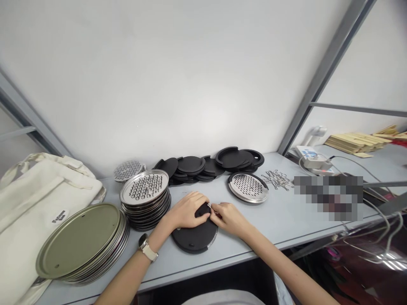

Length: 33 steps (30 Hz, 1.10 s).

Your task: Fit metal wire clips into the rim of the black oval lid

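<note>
On the shelf in front of me lies a round black disc [199,238], with a thin silvery rim showing at its lower right. My left hand [186,210] is closed on its upper part, fingers over the far edge and thumb on top. At the disc's upper right edge my right hand [229,218] pinches a small metal piece [215,210], mostly hidden by the fingers. Behind my right hand rests a perforated metal grater plate [248,188] with black edging. A heap of small wire-like metal pieces [278,180] lies to its right.
Stacked grater plates [144,188] and olive round trays [82,239] stand to the left, beside a cream canvas bag [38,199]. Black round parts [190,164] lie along the wall. Grey metal posts [321,84] and a cabled white device [313,159] are on the right.
</note>
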Motion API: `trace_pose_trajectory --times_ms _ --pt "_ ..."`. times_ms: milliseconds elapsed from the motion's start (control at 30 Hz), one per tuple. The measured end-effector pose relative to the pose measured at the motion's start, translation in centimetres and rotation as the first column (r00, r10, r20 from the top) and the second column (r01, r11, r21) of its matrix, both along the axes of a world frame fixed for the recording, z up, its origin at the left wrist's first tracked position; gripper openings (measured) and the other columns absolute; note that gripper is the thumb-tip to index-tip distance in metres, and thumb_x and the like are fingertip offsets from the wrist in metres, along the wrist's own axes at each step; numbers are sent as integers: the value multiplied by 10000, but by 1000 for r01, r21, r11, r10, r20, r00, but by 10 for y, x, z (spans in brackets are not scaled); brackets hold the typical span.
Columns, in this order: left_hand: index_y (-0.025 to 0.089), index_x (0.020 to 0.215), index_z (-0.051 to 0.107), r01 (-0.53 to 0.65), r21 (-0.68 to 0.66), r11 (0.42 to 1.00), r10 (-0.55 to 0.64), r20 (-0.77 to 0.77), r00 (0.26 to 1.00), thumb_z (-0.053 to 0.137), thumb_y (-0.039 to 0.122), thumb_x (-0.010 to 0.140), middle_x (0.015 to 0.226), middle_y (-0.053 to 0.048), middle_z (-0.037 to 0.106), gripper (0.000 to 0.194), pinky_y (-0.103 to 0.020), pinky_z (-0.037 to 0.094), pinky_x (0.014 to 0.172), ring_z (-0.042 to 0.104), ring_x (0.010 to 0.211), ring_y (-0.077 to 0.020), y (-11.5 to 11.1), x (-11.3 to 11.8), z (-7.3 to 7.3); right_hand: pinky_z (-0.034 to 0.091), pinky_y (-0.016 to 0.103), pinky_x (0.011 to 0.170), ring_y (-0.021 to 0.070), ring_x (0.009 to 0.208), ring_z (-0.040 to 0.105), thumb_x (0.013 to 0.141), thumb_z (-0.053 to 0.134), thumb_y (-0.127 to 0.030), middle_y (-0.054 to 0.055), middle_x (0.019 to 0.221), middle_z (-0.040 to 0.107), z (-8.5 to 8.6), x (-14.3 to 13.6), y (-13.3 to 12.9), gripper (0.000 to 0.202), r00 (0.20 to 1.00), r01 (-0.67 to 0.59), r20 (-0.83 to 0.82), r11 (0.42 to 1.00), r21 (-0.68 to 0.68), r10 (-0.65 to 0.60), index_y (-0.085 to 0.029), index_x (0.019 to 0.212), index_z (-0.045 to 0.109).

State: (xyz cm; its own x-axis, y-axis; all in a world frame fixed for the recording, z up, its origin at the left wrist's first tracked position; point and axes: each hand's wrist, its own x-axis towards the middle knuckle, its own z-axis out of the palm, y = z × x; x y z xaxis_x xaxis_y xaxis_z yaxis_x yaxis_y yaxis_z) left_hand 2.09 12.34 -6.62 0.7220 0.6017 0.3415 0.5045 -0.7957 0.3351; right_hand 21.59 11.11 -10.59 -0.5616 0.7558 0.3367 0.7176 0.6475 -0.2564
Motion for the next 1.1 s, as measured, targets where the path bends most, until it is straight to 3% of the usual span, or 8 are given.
trace_pose_trajectory --times_ms 800,1100 --pt "199 960 520 -109 36 993 110 -33 993 552 275 818 932 -31 563 164 -335 389 849 510 927 -206 1 3 -5 221 258 550 130 532 445 876 429 -219 -12 557 509 -4 1 2 196 1000 0 0 997 79 0 -188 687 469" --pt "192 968 513 -160 63 985 163 -45 986 535 252 832 948 -35 553 151 -336 392 862 496 951 -207 7 -3 -6 270 256 571 128 519 449 888 389 -206 -16 535 498 -1 -3 -2 224 998 -63 25 995 74 61 -195 669 438"
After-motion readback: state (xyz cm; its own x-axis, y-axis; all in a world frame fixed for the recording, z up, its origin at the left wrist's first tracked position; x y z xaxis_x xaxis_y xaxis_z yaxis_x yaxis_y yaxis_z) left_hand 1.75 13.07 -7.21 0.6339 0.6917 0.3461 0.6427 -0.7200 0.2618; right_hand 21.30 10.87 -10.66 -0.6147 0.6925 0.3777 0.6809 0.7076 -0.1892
